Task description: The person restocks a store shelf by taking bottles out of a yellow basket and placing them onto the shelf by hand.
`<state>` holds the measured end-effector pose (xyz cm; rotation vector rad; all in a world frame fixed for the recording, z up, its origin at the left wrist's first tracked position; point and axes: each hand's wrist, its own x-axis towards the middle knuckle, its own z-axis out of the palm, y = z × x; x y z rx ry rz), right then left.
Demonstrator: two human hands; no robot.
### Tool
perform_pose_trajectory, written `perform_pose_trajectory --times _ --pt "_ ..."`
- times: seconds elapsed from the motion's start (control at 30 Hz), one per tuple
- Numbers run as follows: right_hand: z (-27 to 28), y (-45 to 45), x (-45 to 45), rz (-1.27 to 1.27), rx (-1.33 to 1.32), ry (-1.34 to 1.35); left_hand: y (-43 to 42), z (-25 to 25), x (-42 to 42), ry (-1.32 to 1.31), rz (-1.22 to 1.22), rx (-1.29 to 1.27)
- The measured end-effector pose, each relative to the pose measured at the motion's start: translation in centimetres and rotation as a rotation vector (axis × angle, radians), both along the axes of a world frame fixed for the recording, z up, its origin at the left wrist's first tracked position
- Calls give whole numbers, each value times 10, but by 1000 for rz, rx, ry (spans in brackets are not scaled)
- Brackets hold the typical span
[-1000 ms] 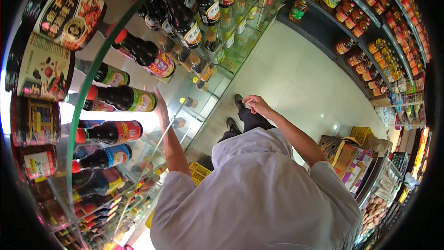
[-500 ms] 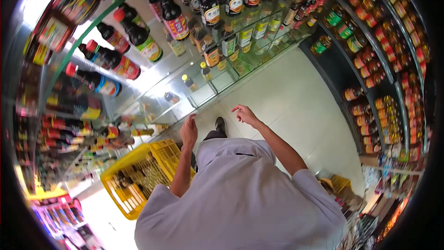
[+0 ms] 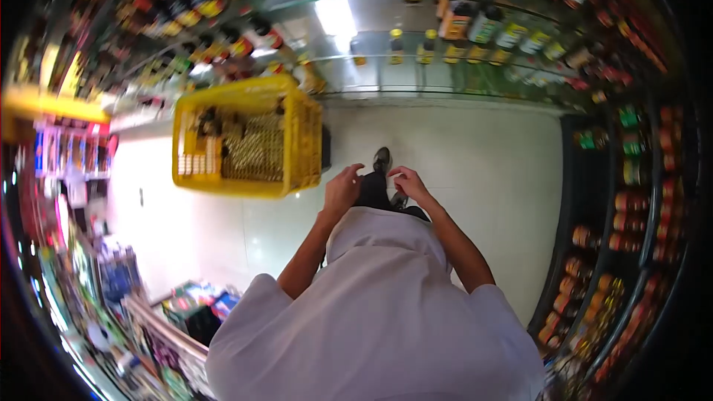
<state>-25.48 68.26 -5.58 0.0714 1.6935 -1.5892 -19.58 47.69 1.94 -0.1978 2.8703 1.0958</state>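
My left hand (image 3: 343, 189) is held in front of my waist with its fingers loosely bent and apart, holding nothing. Opposite it, my right hand (image 3: 412, 184) has its index finger stretched toward the left and is empty too. A gap lies between the two hands, above my dark trousers and shoes. Closest to my left hand is a yellow plastic crate (image 3: 303, 145), just beyond it to the left. Several dark bottles (image 3: 210, 123) lie inside the crate; their labels cannot be made out.
Glass shelves (image 3: 445, 93) with sauce bottles run along the far side. On the right, a dark rack (image 3: 568, 178) carries several rows of jars. Pale tiled floor (image 3: 475, 171) surrounds my feet. Packaged goods (image 3: 200, 304) stand at lower left.
My view has turned left, bringing the crate in front of the shelves. Both hands have come closer together, still holding nothing.
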Motion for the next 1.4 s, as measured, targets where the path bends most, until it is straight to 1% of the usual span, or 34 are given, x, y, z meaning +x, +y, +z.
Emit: perform_pose_trajectory --times 0.07,0.1,0.13,0.17,0.3,0.37,0.4,0.47,0.5,0.53,0.6,0.67,0.7,0.73,0.8,0.87,0.9,0.97,1.0,1.1,1.13,1.17,1.2,1.27,1.33,1.4 --pt "-2 -13 6 96 -34 31 -3 8 21 -20 57 8" --pt "-2 -21 7 128 -39 31 -5 10 29 -21 75 -32" --pt "-2 -27 8 162 -32 85 -7 11 36 -21 84 -71" --pt "-3 -33 8 189 -24 140 -10 11 43 -21 108 -48" --pt "6 -60 17 225 -63 144 -23 8 64 7 171 -56" --pt "3 -76 22 265 -14 246 -31 9 72 77 196 -54" --pt "6 -85 26 276 -15 252 -34 13 77 84 207 -54" --pt "12 -107 34 241 65 523 -42 23 86 7 326 26" --pt "44 -119 33 317 148 485 -49 24 90 16 334 26" --pt "54 -131 36 324 147 490 -57 24 96 31 367 14" --pt "67 -158 45 222 77 911 -79 29 105 43 409 -2" --pt "87 -182 50 258 82 917 -111 37 107 137 510 -46" --pt "90 -194 53 248 58 1047 -132 37 108 181 522 -88" --pt "92 -204 55 236 36 1177 -155 40 104 201 565 -62" --pt "93 -222 63 264 49 1210 -209 32 100 298 593 -184" --pt "91 -241 68 281 78 1245 -258 46 87 284 610 -135" --pt "88 -251 72 303 106 1267 -287 41 80 284 590 -122" --pt "80 -272 79 305 163 1285 -351 20 62 187 584 -264" --pt "75 -283 83 300 198 1270 -382 12 54 185 555 -252" --pt "69 -311 97 292 306 1246 -467 -26 24 138 442 -386" --pt "66 -319 98 284 346 1222 -480 -21 7 130 402 -450" --pt "62 -323 100 278 357 1231 -491 -17 -11 -145 496 -436" --pt "67 -323 106 267 406 1194 -509 -30 -21 -187 445 -459" --pt "80 -333 107 171 444 1070 -539 -57 -33 -199 330 -411" --pt "79 -342 114 118 517 1005 -551 -66 -48 -234 288 -437" --pt "79 -346 123 56 515 986 -551 -76 -59 -277 247 -459"
